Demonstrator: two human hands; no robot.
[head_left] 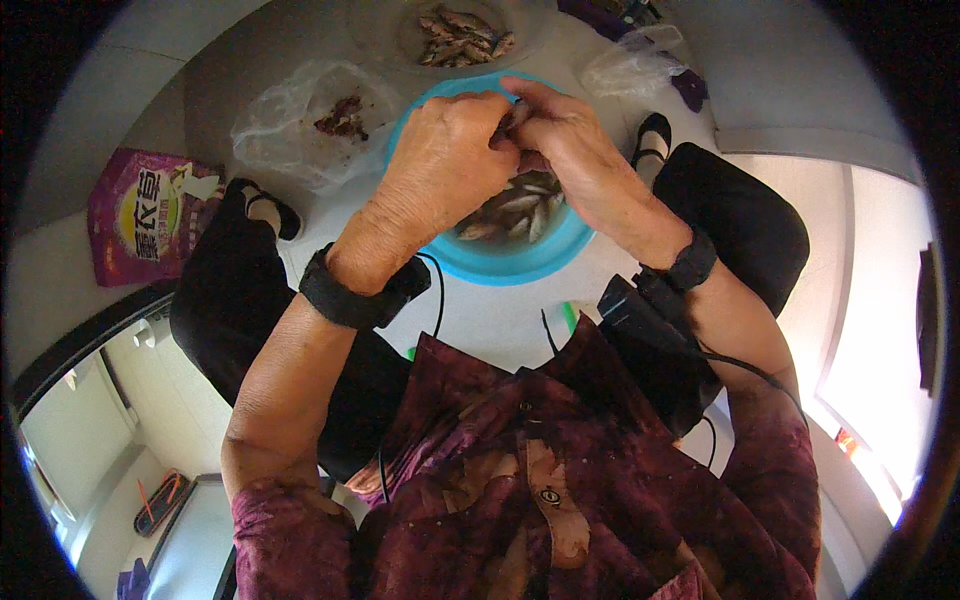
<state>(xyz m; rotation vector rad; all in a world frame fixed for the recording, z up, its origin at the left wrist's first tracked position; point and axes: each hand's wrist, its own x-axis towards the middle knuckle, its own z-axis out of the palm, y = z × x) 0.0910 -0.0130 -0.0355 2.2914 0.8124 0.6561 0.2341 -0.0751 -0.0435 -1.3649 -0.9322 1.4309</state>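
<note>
Over a light-blue basin (520, 274), my left hand (450, 150) and my right hand (575, 145) meet, fingers closed. Pinched between them is a small dark fish (518, 113), mostly covered by the fingers. Several small silvery fish (525, 208) lie in cloudy water in the basin below. Just beyond the basin stands a clear bowl (393, 45) with several small brownish fish (462, 38) in it. To the left, a clear plastic bag (280, 125) lies spread out, bearing dark reddish-brown scraps (343, 119).
My knees and shoes flank the basin. A purple printed pouch (150, 215) stands at the left. Another crumpled clear bag (640, 65) lies at the far right beside a dark purple item (690, 90). Black cables hang near my wrist straps.
</note>
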